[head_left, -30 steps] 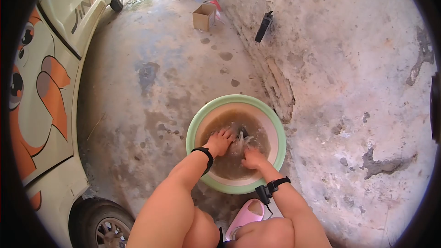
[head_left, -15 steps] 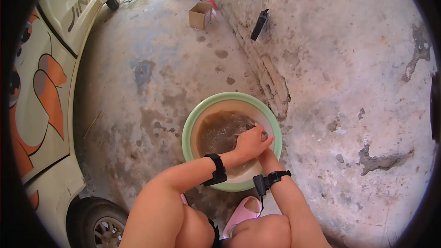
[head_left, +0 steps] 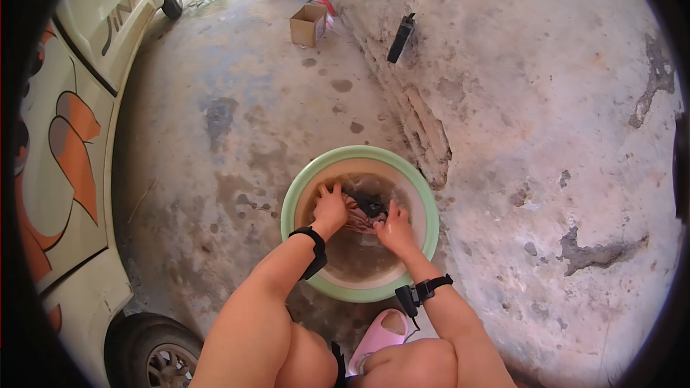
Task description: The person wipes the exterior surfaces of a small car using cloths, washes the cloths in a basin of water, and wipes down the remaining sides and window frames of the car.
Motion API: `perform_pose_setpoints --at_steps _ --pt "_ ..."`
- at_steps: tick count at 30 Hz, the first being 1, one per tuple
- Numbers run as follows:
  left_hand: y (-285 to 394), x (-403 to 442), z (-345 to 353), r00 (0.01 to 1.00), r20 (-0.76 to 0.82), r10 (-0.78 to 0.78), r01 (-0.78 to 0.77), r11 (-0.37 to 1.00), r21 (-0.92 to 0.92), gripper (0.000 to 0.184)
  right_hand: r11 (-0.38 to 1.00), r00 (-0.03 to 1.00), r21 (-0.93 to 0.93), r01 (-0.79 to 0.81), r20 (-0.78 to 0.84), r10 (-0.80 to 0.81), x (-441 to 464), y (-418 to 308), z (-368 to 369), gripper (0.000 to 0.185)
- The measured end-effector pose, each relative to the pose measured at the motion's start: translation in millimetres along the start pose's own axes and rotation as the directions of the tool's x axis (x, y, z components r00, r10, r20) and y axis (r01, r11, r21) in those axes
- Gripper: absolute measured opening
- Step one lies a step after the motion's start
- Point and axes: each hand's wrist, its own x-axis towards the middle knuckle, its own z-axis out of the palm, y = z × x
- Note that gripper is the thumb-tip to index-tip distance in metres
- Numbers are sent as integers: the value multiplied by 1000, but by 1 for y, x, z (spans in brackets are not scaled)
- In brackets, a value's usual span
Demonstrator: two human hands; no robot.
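A wet cloth [head_left: 358, 217], brownish pink with a dark part, lies stretched between my hands in murky water. The water fills the bottom of a round basin [head_left: 289, 208] with a pale green rim. My left hand [head_left: 330, 211] grips the cloth's left side, its fingertips partly hidden by the water. On the opposite side, my right hand [head_left: 395, 230] holds the cloth's right edge near the thumb. Which kind of cloth item it is, I cannot tell.
A painted vehicle [head_left: 79, 194] stands along the left. A rough wall [head_left: 532, 115] rises on the right, with a black device [head_left: 401, 37] against it. Farther ahead sits an open cardboard box [head_left: 307, 26]. A pink slipper [head_left: 381, 338] is just below the basin.
My hands were together at the basin's right side, and are now apart. My left hand has moved left, and the cloth now shows spread between them. The view has shifted slightly.
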Motion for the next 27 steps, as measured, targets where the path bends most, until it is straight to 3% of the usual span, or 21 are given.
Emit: perform_pose_setpoints --at_steps 2,3,4,6,7,8,9,10,11,12,13,15,16,17,18,19,20,21,24,27 --pt "-5 -20 8 980 149 135 -187 878 440 49 837 934 -443 322 5 -357 -16 -5 11 70" --pt "-10 -24 18 944 273 183 -313 754 577 58 865 940 -400 304 272 -204 -19 -9 8 72" --pt "-6 -19 10 945 268 185 -312 752 581 58 864 940 -399 307 268 -210 -14 -11 5 72" --pt "0 -9 -14 775 606 182 -558 647 519 60 834 873 -494 247 486 30 -5 -10 -2 75" --pt "-17 3 -3 833 516 201 -476 736 481 61 835 871 -490 252 490 25 0 -5 -1 75" --pt "-26 7 9 835 512 200 -473 737 484 61 957 917 -289 42 392 78 10 5 1 73" --pt "-31 10 23 919 368 143 -299 860 413 63 988 940 -45 -151 304 157 17 11 1 71" --pt "-30 12 29 972 227 56 -125 944 305 65 989 942 -44 -144 301 151 10 -1 -1 71" --pt "-21 10 28 974 219 56 -123 944 307 65 877 930 360 -320 297 217 -6 -25 -5 68" --pt "-6 6 26 966 258 -11 -16 995 102 64 585 906 692 -422 324 272 -13 -40 -7 69" --pt "10 3 23 949 307 -64 100 990 -103 65 588 911 695 -413 322 259 -8 -42 -11 69" --pt "43 -22 26 993 91 71 -43 959 -280 62 79 819 815 -574 573 44 0 -37 -19 78" --pt "66 -33 10 975 214 65 21 927 -375 57 31 842 844 -536 531 90 3 -35 -19 81" --pt "81 -40 14 985 150 82 -24 935 -355 52 -51 859 861 -506 499 -111 11 -16 -11 75" --pt "103 -54 0 970 204 131 -48 928 -369 50 -134 848 863 -487 432 -306 19 6 -4 71" --pt "105 -59 20 965 31 259 -219 869 -444 48 -161 859 871 -465 399 -321 20 15 -3 68" --pt "115 -69 17 951 -2 310 -282 862 -422 45 -163 881 883 -440 389 -268 20 16 -2 66" --pt "123 -74 8 931 111 347 -280 876 -393 44 -148 903 901 -408 374 -209 22 15 -1 63" --pt "113 -67 20 920 -16 392 -377 872 -313 40 -73 938 935 -347 345 -40 22 19 4 57" --pt "94 -45 5 941 -10 337 -334 928 -168 33 6 961 962 -272 272 51 25 24 12 50"
